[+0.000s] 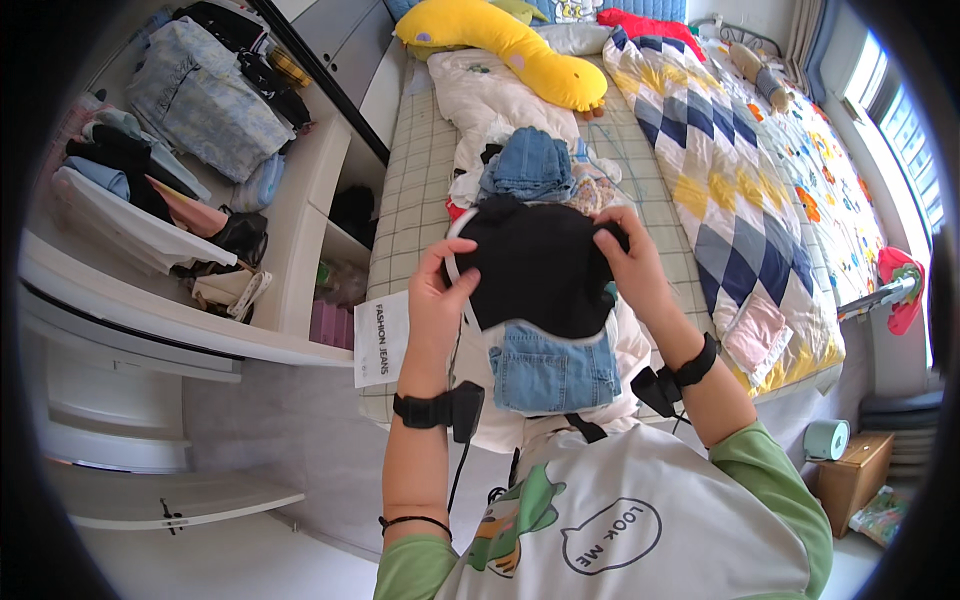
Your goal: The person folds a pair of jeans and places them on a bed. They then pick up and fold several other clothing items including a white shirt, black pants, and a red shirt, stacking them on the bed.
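Between both hands hangs a black garment with white edging (536, 270), held above the bed. My left hand (442, 281) pinches its left side between thumb and fingers. At its upper right, my right hand (630, 255) grips a bunched part of the cloth. Folded light-blue denim (555, 371) lies below the garment, close to my body. Beyond it sits a folded pile of darker blue denim (529, 165), with white and patterned clothes around it.
An open wardrobe (300, 247) with clothes stands at the left. On the bed are a yellow plush pillow (510, 49), a diamond-patterned quilt (727, 180), a folded pink cloth (757, 334) and a white printed bag (381, 337). A wooden cabinet (851, 472) stands lower right.
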Tool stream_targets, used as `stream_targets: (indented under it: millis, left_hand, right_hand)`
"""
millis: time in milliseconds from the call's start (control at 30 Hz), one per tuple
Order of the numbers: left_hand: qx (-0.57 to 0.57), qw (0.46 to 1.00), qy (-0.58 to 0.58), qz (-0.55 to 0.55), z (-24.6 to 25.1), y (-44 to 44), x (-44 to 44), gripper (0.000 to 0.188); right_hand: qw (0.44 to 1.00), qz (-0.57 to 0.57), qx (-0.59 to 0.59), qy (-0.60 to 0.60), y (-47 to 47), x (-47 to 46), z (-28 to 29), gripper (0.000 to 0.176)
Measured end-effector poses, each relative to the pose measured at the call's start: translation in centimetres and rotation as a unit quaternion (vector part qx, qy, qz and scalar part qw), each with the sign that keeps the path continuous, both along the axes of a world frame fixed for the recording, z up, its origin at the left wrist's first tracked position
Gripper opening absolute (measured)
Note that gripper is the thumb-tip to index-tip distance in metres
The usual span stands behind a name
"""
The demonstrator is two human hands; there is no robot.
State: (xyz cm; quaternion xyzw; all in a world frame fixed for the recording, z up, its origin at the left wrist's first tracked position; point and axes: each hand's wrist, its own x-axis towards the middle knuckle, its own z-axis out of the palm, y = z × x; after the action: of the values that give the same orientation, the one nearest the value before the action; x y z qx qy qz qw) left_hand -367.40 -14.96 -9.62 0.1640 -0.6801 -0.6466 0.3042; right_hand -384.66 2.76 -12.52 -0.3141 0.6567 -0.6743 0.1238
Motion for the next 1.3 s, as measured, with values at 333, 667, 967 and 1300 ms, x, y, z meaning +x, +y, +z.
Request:
stream_targets:
  millis: [333, 667, 967, 1300]
  left_hand:
    - [0.126, 0.988, -0.073, -0.04, -12.9, 4.7, 5.3, 0.08]
    - [0.012, 0.954, -0.265, -0.142, -21.7, 7.7, 10.2, 0.081]
    - [-0.235, 0.881, -0.359, -0.198, -18.7, 8.0, 9.8, 0.068]
    - [-0.322, 0.876, -0.33, -0.144, -20.0, 7.6, 9.2, 0.059]
  right_hand:
    - [0.923, 0.196, 0.075, -0.324, 6.4, 3.0, -9.8, 0.066]
    - [0.893, 0.273, 0.271, -0.233, 11.2, 4.9, -18.2, 0.042]
    - [0.886, 0.311, 0.343, 0.003, 10.9, 4.9, -14.4, 0.101]
    - [0.781, 0.337, 0.384, 0.359, 12.0, 4.8, -14.3, 0.101]
